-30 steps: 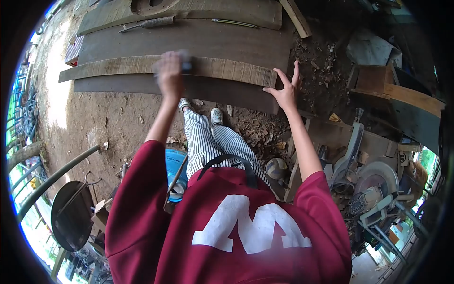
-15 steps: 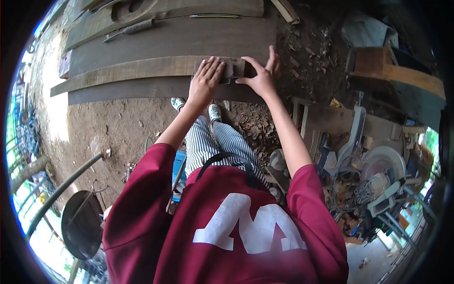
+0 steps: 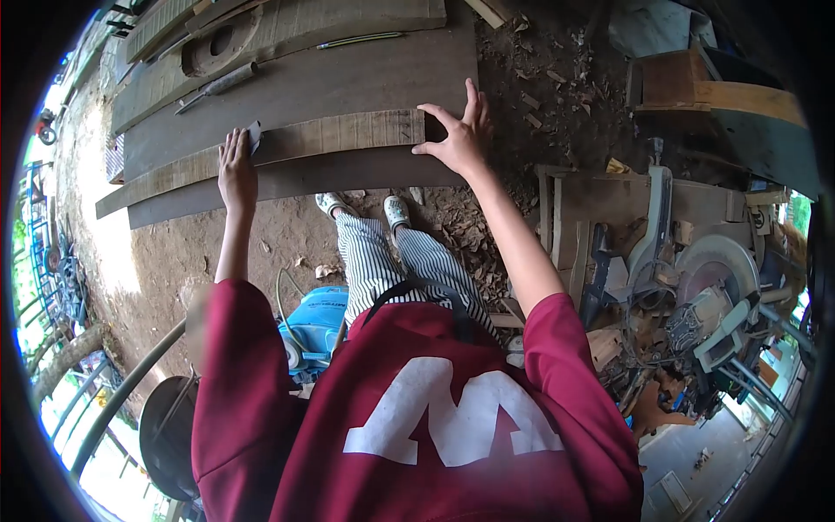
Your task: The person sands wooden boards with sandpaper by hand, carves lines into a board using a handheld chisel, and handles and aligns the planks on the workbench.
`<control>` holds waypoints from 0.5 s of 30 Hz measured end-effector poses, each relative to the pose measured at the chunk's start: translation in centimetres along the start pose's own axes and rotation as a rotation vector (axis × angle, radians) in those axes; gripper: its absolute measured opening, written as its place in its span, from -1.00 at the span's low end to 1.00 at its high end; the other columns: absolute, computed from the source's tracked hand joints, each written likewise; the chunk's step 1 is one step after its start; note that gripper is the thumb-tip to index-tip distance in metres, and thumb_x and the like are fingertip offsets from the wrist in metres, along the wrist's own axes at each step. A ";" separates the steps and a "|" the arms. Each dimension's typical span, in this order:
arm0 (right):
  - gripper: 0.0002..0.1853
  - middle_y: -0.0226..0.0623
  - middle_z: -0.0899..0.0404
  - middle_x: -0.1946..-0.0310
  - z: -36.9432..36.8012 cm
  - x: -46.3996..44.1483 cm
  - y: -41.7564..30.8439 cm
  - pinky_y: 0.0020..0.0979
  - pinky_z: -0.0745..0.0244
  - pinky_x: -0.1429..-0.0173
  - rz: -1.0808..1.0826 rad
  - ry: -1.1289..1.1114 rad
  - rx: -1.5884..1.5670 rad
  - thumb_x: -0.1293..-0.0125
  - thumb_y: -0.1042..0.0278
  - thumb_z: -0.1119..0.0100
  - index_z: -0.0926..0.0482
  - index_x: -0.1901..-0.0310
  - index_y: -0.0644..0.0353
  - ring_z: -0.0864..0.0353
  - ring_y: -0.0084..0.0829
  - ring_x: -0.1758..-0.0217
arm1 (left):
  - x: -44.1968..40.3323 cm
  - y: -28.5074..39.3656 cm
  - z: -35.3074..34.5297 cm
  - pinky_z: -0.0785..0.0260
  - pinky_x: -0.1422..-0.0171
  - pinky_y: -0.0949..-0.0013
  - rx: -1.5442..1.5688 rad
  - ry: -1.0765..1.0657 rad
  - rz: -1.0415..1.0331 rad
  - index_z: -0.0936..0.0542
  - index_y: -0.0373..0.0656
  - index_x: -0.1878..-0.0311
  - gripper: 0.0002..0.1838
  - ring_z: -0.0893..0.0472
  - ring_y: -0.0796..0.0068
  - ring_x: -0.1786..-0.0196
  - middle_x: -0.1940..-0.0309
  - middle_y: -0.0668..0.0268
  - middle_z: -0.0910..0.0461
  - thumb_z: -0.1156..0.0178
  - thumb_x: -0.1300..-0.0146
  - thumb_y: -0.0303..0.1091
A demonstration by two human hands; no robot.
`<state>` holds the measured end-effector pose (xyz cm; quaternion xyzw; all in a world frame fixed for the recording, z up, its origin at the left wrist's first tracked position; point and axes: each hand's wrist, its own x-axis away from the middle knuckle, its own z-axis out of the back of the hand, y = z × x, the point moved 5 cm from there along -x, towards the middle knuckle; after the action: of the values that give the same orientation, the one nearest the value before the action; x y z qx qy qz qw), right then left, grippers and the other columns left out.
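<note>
Dark brown tabletop [image 3: 348, 76], curved wooden strip [image 3: 348, 132] lying along its near edge, left end jutting past the left edge, handled tool [image 3: 228, 80] and pencil [image 3: 361, 40] farther back, thick board with hole [image 3: 339, 19] along the far edge

"What is hidden by the left hand [image 3: 237, 174]?"

"Most of a pad [image 3: 255, 137]. Only a pale end can be seen at one o'clock of the hand, and its underside is out of sight."

"And towards twelve?"

"A holed board [image 3: 348, 26] is cut off by the top edge. Any markings on the pencil [image 3: 358, 40] are too small to be read."

"At eight?"

"A round pan [image 3: 177, 452] is partly covered by the left sleeve [image 3: 239, 383], beside which a tan shape [image 3: 197, 331] is blurred past recognition."
</note>
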<state>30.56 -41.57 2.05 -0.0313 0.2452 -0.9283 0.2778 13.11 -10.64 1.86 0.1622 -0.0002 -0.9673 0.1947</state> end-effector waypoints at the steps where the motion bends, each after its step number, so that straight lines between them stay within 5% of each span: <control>1: -0.24 -0.17 0.32 -0.34 -0.2 0.0 0.1 0.22 -0.03 -0.17 0.006 0.000 -0.003 0.49 0.04 -0.51 -0.47 0.03 -0.40 0.27 0.12 -0.37 | 0.3 0.1 -0.1 -0.13 -0.31 0.22 -0.054 0.015 -0.004 -0.43 -0.22 -0.05 -0.61 -0.36 0.28 -0.19 -0.08 0.17 -0.41 0.06 -0.11 -0.63; 4: -0.22 -0.19 0.29 -0.35 -0.7 0.0 0.5 0.19 0.04 -0.24 0.017 -0.004 -0.013 0.48 -0.02 -0.49 -0.45 0.01 -0.45 0.23 0.16 -0.34 | 0.1 5.3 -0.2 -0.14 -0.28 0.17 0.102 0.061 0.019 -0.40 -0.29 -0.06 -0.58 -0.39 0.13 -0.15 -0.02 0.02 -0.43 0.01 -0.06 -0.62; 6: -0.23 -0.15 0.28 -0.34 -0.5 0.0 0.3 0.19 -0.07 -0.15 0.093 0.084 -0.002 0.54 0.01 -0.51 -0.48 0.06 -0.39 0.25 0.13 -0.36 | -0.1 12.7 -1.9 0.03 -0.38 0.18 -0.021 -0.019 -0.007 -0.28 -0.25 -0.19 -0.42 -0.24 0.15 -0.27 -0.17 0.06 -0.29 0.03 0.02 -0.63; 7: -0.22 -0.16 0.26 -0.34 -0.6 0.0 0.3 0.11 0.06 -0.29 0.041 0.039 0.002 0.49 -0.03 -0.49 -0.46 0.02 -0.41 0.23 0.19 -0.34 | -0.3 16.9 -2.3 0.11 -0.41 0.20 0.020 -0.067 -0.022 -0.21 -0.22 -0.23 -0.36 -0.14 0.18 -0.32 -0.24 0.08 -0.20 0.05 0.05 -0.64; 10: -0.36 -0.12 0.19 -0.32 -1.0 0.4 1.3 0.06 0.06 -0.30 0.119 0.167 0.037 0.34 -0.01 -0.46 -0.53 0.07 -0.16 0.18 0.17 -0.32 | -0.4 25.5 -2.5 0.05 -0.40 0.24 0.261 -0.053 -0.087 -0.28 -0.25 -0.19 -0.46 -0.23 0.16 -0.27 -0.15 0.08 -0.32 0.06 -0.04 -0.53; 12: -0.42 -0.09 0.15 -0.31 -2.0 1.6 1.2 0.02 0.06 -0.30 0.145 0.212 0.010 0.26 -0.02 -0.42 -0.56 0.12 -0.02 0.15 0.10 -0.33 | -0.4 23.5 -2.3 -0.03 -0.37 0.24 0.318 -0.043 -0.266 -0.33 -0.28 -0.13 -0.54 -0.29 0.15 -0.23 -0.12 0.07 -0.36 0.07 -0.09 -0.46; 14: -0.41 -0.07 0.13 -0.30 -1.4 2.7 0.3 -0.01 0.08 -0.29 0.113 0.259 0.004 0.25 -0.04 -0.41 -0.54 0.11 0.01 0.15 0.04 -0.34 | -0.7 18.4 -1.4 -0.10 -0.33 0.25 0.419 -0.078 -0.111 -0.37 -0.28 -0.07 -0.57 -0.33 0.23 -0.20 -0.09 0.09 -0.37 0.02 -0.04 -0.57; 15: -0.42 0.00 0.12 -0.28 -1.0 3.0 0.0 0.04 0.02 -0.25 0.061 0.273 0.004 0.24 -0.04 -0.40 -0.52 0.12 -0.01 0.07 0.10 -0.29 | -0.6 15.3 -1.7 -0.14 -0.31 0.26 0.210 0.001 -0.100 -0.37 -0.27 -0.05 -0.55 -0.36 0.23 -0.18 -0.07 0.08 -0.39 0.01 0.01 -0.65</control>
<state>27.80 -42.71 0.96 0.1032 0.2794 -0.9156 0.2700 19.89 -24.47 1.42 0.1819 -0.0935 -0.9704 0.1280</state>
